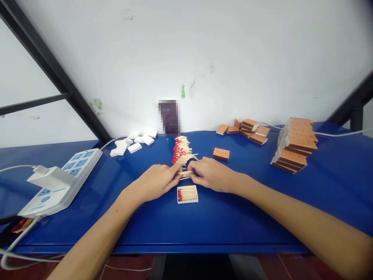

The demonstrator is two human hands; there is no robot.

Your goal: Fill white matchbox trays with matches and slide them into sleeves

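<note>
My left hand (160,177) and my right hand (208,174) meet over the blue table, pinching a few matches (185,173) between them. The left fingers are at the red-head end and the right fingers at the plain end. Just beyond my hands lies a long pile of red-headed matches (182,149), heads mostly to the left. Nearer to me sits a white matchbox tray (196,200) with a layer of matches in it, heads to the left. A closed orange matchbox (221,153) lies beyond my right hand.
White trays (135,147) lie scattered at the back left. Several orange matchbox sleeves (251,128) lie at the back right, beside tall stacks of matchboxes (297,144). A white power strip (84,171) with a plugged-in adapter occupies the left. A pixelated dark object (170,116) leans against the wall.
</note>
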